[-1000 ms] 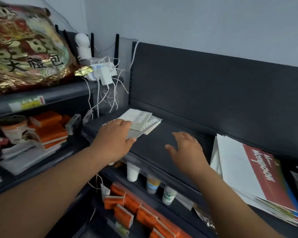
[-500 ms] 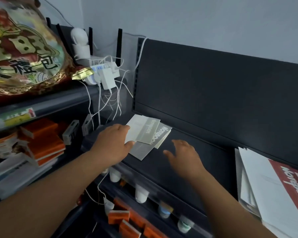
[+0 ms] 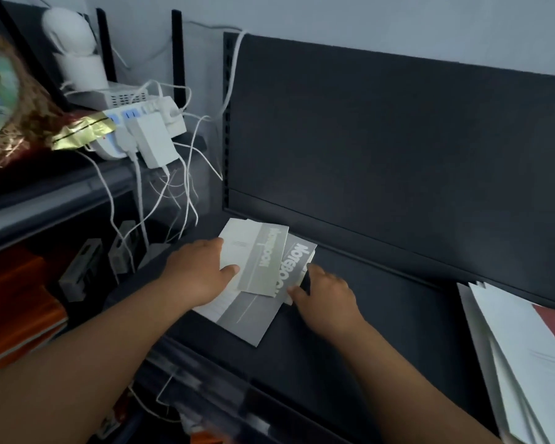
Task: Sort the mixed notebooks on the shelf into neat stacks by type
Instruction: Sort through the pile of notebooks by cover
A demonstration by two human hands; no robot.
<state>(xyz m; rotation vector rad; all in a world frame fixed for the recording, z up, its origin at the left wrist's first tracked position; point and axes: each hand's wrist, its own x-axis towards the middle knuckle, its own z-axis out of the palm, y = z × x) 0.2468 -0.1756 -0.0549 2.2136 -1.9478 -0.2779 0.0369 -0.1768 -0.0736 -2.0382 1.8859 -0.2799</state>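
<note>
A small untidy pile of grey and white notebooks (image 3: 263,267) lies at the left end of the dark shelf (image 3: 382,322), the covers fanned out at different angles. My left hand (image 3: 202,274) rests on the pile's left side, thumb lying on the top cover. My right hand (image 3: 326,294) touches the pile's right edge, fingers curled against the notebook edges. A second stack of larger white notebooks with a red cover (image 3: 532,357) leans at the shelf's far right.
A white power strip with plugs and dangling cables (image 3: 148,133) sits left of the shelf's back panel. A gold and red foil bag (image 3: 10,100) fills the upper left. Orange boxes (image 3: 16,302) lie on the lower left shelf.
My right hand moved left across the shelf and reached the pile's right edge. The left hand stayed on the pile. The view shifted closer and to the left.
</note>
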